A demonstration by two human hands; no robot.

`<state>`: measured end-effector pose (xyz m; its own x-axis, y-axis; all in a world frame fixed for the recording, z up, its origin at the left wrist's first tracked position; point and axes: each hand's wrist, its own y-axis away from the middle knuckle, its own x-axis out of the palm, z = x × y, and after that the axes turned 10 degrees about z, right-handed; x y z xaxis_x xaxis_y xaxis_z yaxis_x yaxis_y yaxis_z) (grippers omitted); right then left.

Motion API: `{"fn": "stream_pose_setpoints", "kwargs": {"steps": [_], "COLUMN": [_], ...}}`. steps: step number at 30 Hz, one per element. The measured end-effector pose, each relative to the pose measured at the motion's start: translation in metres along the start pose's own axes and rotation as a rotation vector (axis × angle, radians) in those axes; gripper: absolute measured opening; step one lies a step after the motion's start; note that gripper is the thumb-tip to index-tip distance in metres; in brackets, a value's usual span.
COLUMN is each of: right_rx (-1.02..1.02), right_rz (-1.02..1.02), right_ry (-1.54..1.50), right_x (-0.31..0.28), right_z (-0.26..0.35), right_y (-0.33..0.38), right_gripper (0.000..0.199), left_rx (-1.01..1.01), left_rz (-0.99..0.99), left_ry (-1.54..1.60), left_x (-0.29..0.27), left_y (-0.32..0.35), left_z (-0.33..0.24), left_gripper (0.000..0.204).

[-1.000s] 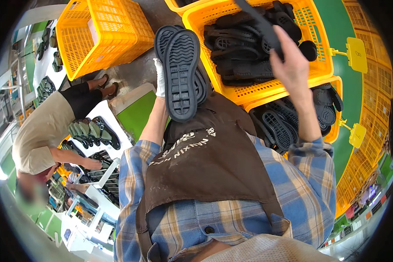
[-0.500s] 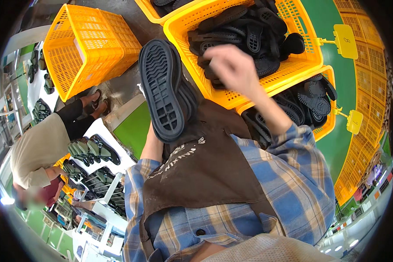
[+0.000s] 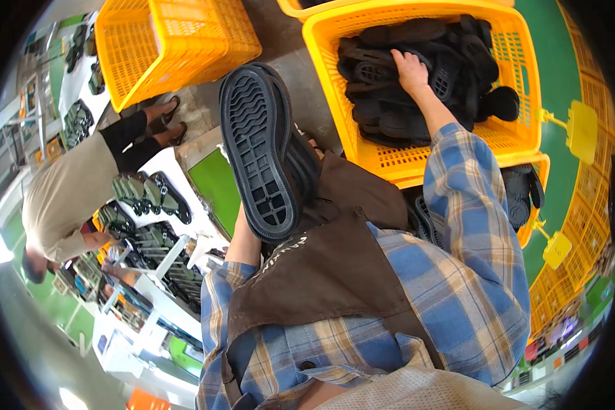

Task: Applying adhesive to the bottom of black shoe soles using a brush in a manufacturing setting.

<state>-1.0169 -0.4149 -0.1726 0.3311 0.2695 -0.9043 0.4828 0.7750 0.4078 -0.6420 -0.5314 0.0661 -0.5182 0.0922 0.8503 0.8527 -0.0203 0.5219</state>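
A stack of black shoe soles (image 3: 256,150) stands up in front of my apron, treads facing me and to the left. My left hand (image 3: 247,229) holds it from behind; most of the fingers are hidden by the soles. Out to the right, my right hand (image 3: 411,72) is in a yellow basket (image 3: 326,75), fingers bent over the edge of a black shoe sole in the heaped soles (image 3: 403,124). The soles there overlap, lying at many angles, and the fingertips are partly lost among them.
An empty-looking yellow crate (image 3: 184,51) lies tipped at the upper left. More soles (image 3: 519,195) fill a basket below the first. A person in a beige shirt (image 3: 75,195) bends at a white table with sandals (image 3: 150,195). Yellow tags (image 3: 581,133) hang at the right.
My right hand has moved up and right, from above the basket's near side down onto the heaped soles. The view has shifted, and the sole stack stays in my left hand.
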Motion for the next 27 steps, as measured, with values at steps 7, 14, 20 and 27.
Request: {"fn": "stream_pose_setpoints", "kwargs": {"steps": [7, 14, 20, 27], "right_rx": [-0.223, -0.408, -0.546, -1.018], "right_rz": [0.191, -0.014, -0.01, 0.245], "right_ry": [0.064, -0.072, -0.255, -0.255], "right_x": [-0.081, -0.2, -0.314, -0.413], "right_z": [0.038, 0.071, 0.113, 0.246], "right_y": [-0.006, 0.07, 0.115, 0.121], "right_gripper": [0.032, 0.05, 0.041, 0.062], "left_rx": [0.309, 0.835, 1.069, 1.029], "left_rz": [-0.057, -0.164, 0.184, 0.165], "left_ry": [0.089, 0.127, 0.183, 0.096], "left_x": [-0.016, -0.035, -0.08, -0.105], "left_y": [-0.004, 0.038, 0.077, 0.16], "left_z": [-0.008, -0.023, -0.004, 0.008], "left_gripper": [0.064, 0.063, 0.055, 0.055]}}
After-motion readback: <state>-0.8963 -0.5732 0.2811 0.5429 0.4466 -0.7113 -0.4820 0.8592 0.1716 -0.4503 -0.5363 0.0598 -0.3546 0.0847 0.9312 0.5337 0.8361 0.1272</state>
